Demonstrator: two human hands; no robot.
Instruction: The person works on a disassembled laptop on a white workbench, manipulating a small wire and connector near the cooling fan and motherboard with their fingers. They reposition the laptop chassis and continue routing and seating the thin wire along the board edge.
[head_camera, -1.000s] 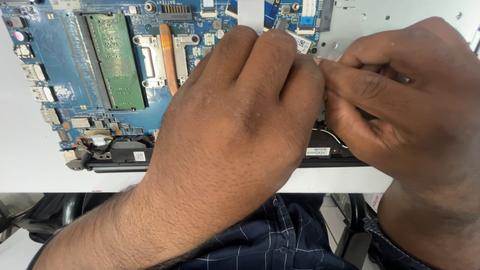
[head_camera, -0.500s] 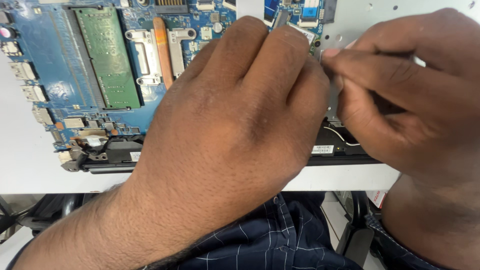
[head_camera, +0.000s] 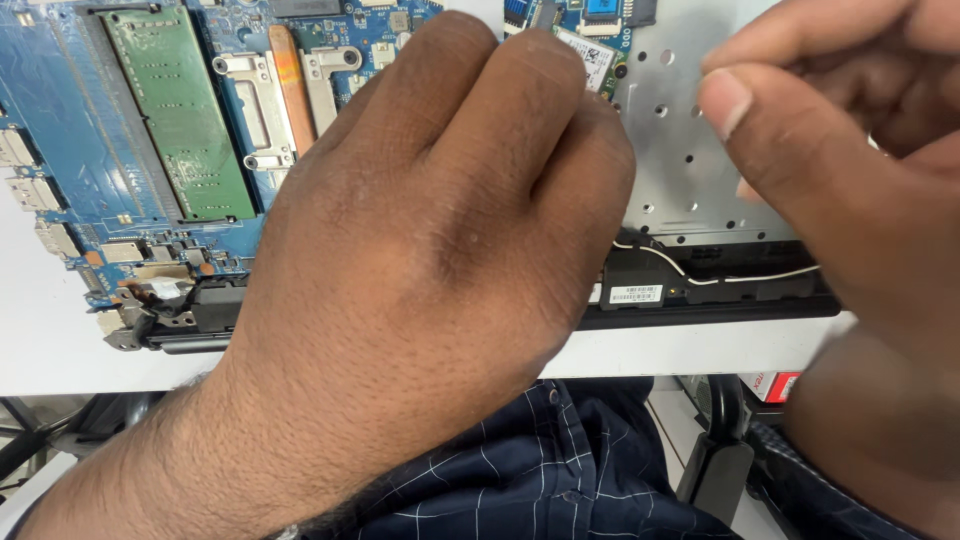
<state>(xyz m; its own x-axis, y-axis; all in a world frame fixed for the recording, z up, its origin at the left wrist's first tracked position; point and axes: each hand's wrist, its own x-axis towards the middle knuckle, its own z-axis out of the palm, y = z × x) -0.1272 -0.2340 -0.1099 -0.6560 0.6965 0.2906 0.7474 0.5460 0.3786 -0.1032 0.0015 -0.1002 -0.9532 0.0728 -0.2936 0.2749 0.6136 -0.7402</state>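
An opened laptop lies on a white table (head_camera: 45, 345), showing its blue motherboard (head_camera: 70, 160). My left hand (head_camera: 450, 250) rests palm down over the middle of the board, fingers bent toward its far side; whatever is under the fingertips is hidden. My right hand (head_camera: 850, 190) hovers at the right above the silver metal plate (head_camera: 680, 150), thumb pressed against the fingers, with nothing visible between them. A thin white cable (head_camera: 700, 278) runs along the laptop's black near edge, between the two hands.
A green memory stick (head_camera: 180, 120) and a copper heat pipe (head_camera: 293, 85) sit left of my left hand. A small white-labelled card (head_camera: 590, 60) lies just past my left fingertips. Below the table edge are my dark checked shirt (head_camera: 560, 470) and a red box (head_camera: 775, 385).
My right hand has drawn away to the right from my left fingertips, uncovering the metal plate and cable. My left hand stays on the board. The view has shifted closer.
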